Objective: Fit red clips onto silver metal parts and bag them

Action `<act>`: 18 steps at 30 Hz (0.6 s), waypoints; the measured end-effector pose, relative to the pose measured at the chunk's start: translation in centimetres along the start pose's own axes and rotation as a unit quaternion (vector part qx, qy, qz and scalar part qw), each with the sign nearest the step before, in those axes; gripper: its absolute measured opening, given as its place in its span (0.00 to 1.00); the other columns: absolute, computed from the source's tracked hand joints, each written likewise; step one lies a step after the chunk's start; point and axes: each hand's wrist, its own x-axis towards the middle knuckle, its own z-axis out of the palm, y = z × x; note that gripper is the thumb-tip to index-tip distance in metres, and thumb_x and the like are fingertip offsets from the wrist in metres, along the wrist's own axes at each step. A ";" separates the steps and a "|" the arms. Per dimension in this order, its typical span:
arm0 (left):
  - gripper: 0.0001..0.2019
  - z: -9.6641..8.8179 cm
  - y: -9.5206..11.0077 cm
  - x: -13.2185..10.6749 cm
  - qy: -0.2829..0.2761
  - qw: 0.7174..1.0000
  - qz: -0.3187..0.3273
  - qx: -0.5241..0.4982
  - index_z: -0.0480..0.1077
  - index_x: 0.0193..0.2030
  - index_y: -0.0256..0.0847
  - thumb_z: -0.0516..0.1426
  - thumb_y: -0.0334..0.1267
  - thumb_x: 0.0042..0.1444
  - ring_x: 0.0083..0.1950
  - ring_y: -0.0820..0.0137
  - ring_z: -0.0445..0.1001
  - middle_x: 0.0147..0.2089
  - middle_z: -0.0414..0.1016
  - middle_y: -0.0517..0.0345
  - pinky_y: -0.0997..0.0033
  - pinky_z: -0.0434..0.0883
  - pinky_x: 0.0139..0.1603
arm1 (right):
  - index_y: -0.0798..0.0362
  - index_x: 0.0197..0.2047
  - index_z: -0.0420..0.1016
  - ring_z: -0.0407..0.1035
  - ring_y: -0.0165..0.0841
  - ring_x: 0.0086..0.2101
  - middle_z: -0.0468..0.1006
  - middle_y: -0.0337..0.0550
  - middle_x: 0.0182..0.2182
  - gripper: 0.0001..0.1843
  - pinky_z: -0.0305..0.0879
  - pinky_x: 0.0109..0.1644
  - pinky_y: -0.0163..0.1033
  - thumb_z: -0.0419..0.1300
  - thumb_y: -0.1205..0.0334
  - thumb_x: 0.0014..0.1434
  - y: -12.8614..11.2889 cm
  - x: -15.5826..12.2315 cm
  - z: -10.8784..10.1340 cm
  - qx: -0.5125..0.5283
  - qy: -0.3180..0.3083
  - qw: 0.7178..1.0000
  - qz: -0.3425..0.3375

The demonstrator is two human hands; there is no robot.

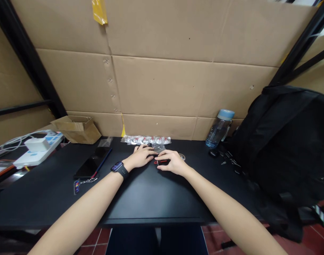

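My left hand (142, 156), with a dark smartwatch (119, 169) on the wrist, lies palm down on the black desk, its fingers stretched forward. Its fingertips are near a clear plastic bag (159, 147); whether they touch it I cannot tell. Just to the right, the thumb and fingers of my right hand (175, 163) curl around a small black object with a red loop-like edge (158, 162), partly hidden by the fingers. Behind my right hand a round metallic ring-like thing (182, 156) shows in part. A row of clear-wrapped small items (146, 139) lies behind both hands.
At left are a phone (94, 163) with a keychain (77, 186), a brown paper bag (78, 129) and a white power strip (38, 150). A water bottle (219, 129), keys (228, 156) and a black backpack (286, 148) stand or lie at right. Cardboard (162, 88) walls the back.
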 end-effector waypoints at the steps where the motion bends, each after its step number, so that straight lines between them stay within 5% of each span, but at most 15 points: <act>1: 0.16 -0.1 0.1 -0.1 0.002 1.000 0.002 0.002 0.74 0.56 0.65 0.53 0.46 0.65 0.66 0.49 0.60 0.64 0.72 0.59 0.39 0.55 0.63 | 0.42 0.48 0.84 0.78 0.35 0.42 0.81 0.42 0.45 0.19 0.71 0.52 0.40 0.74 0.60 0.50 -0.1 0.0 -0.2 -0.003 -0.001 1.000 0.001; 8: 0.08 -0.2 1.2 -0.6 0.043 0.998 -0.036 -0.001 0.78 0.39 0.52 0.57 0.45 0.61 0.63 0.49 0.63 0.48 0.80 0.55 0.40 0.55 0.61 | 0.43 0.51 0.82 0.76 0.34 0.40 0.81 0.41 0.44 0.23 0.72 0.47 0.38 0.72 0.63 0.49 0.1 -0.1 -2.3 -0.002 0.020 0.999 0.036; 12: 0.10 0.0 1.3 -0.6 0.050 0.997 -0.059 -0.006 0.75 0.45 0.50 0.61 0.44 0.56 0.60 0.51 0.66 0.49 0.78 0.53 0.43 0.59 0.60 | 0.45 0.58 0.77 0.75 0.33 0.37 0.81 0.41 0.42 0.34 0.72 0.43 0.38 0.72 0.64 0.46 0.5 -0.3 -3.8 0.016 0.011 0.998 0.067; 18: 0.11 -0.3 1.9 -0.8 0.008 0.998 -0.060 -0.014 0.77 0.45 0.49 0.59 0.42 0.57 0.57 0.52 0.69 0.47 0.78 0.52 0.47 0.63 0.57 | 0.48 0.55 0.78 0.74 0.33 0.37 0.82 0.41 0.41 0.30 0.70 0.44 0.38 0.72 0.65 0.46 0.5 -0.3 -4.5 0.002 0.010 0.999 0.052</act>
